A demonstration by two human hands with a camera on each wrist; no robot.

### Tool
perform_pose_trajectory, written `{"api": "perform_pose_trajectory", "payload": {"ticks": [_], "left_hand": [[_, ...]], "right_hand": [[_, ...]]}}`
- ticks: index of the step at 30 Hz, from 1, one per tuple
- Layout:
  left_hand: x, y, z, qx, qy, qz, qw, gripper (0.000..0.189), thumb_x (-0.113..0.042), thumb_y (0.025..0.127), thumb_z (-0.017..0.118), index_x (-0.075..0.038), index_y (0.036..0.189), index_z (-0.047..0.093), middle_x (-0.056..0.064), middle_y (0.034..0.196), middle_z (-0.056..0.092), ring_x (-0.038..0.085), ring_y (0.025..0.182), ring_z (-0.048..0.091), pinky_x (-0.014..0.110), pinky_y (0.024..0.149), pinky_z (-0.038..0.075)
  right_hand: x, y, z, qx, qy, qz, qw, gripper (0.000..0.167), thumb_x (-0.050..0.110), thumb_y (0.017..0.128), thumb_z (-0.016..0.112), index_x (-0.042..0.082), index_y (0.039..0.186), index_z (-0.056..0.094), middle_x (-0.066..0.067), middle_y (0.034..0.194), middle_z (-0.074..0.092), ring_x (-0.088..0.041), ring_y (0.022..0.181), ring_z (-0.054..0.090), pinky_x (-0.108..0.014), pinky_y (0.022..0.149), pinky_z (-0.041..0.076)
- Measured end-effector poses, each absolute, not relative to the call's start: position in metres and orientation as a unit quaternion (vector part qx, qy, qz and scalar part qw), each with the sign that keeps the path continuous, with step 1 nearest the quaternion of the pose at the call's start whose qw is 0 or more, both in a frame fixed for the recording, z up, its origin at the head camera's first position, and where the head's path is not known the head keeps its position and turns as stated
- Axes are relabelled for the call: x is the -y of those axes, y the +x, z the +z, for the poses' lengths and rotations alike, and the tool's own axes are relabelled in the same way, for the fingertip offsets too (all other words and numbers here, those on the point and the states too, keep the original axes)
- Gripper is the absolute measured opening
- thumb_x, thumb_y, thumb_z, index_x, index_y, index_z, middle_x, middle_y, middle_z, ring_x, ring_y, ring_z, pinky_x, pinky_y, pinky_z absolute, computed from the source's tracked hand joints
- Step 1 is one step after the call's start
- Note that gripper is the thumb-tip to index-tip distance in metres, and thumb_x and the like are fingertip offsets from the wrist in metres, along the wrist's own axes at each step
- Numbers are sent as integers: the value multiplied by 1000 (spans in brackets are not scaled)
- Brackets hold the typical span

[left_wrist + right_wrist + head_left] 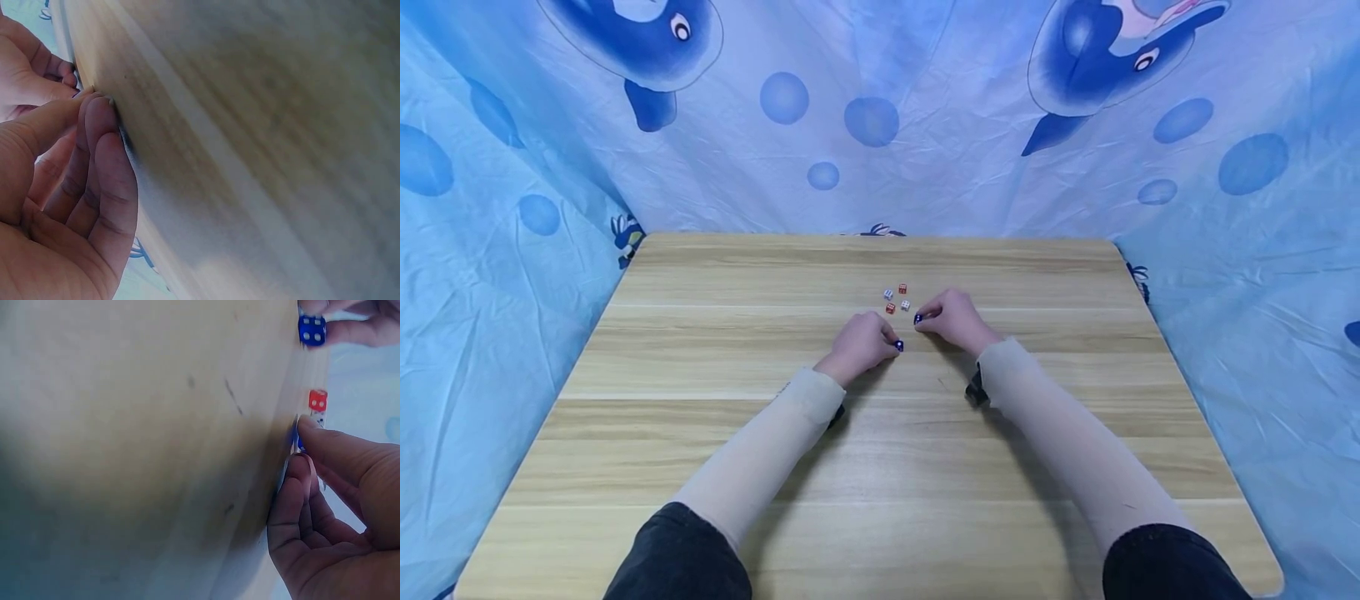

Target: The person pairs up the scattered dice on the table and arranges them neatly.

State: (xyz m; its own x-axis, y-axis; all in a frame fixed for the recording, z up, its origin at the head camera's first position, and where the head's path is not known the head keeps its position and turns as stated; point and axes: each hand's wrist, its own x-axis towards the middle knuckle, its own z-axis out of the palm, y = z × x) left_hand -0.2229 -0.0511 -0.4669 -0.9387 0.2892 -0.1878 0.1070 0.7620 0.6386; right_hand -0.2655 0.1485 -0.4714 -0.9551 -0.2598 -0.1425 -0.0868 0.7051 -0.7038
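Observation:
Two blue dice are at the fingertips, one per hand. My left hand [861,342] pinches a blue die [898,345] low over the table; in the right wrist view that blue die [312,330] shows white pips. Further right and slightly farther off, my right hand [953,320] pinches the other blue die [918,318], mostly covered by thumb and fingers in the right wrist view. Just beyond the hands lie two red dice, a far one [902,288] and a near one [891,308], and two whitish dice, one left [888,294] and one right [906,306]. The left wrist view largely hides the held die.
The wood-grain table [880,500] spreads around both arms, its far edge against a blue curtain [940,192] printed with dolphins and bubbles. A dark wrist camera [976,390] hangs under the right wrist.

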Motion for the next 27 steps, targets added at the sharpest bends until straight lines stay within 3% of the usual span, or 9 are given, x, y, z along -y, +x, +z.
{"api": "perform_pose_trajectory", "payload": {"ticks": [8,19,27], "left_hand": [[51,-223,-467,-929,104,327,140,9,-13,85,84,-12,93,80,3,98,74,13,60,65,28,54,54],[51,-223,-466,-930,107,324,139,12,-12,84,85,-10,95,80,4,97,74,13,57,64,28,53,53],[52,-224,-466,-929,103,327,140,11,-11,84,85,-11,94,80,3,95,74,13,57,64,28,53,53]], "right_hand": [[-145,-248,-472,-910,-108,-376,136,18,18,87,84,12,104,81,-1,104,75,-16,99,67,-36,89,53],[-140,-236,-475,-908,-143,-368,141,13,15,88,83,12,100,81,6,89,75,-12,91,67,-35,85,53],[-140,-235,-476,-908,-142,-368,137,25,15,87,84,10,110,79,3,81,71,-16,75,63,-33,69,51]]}}
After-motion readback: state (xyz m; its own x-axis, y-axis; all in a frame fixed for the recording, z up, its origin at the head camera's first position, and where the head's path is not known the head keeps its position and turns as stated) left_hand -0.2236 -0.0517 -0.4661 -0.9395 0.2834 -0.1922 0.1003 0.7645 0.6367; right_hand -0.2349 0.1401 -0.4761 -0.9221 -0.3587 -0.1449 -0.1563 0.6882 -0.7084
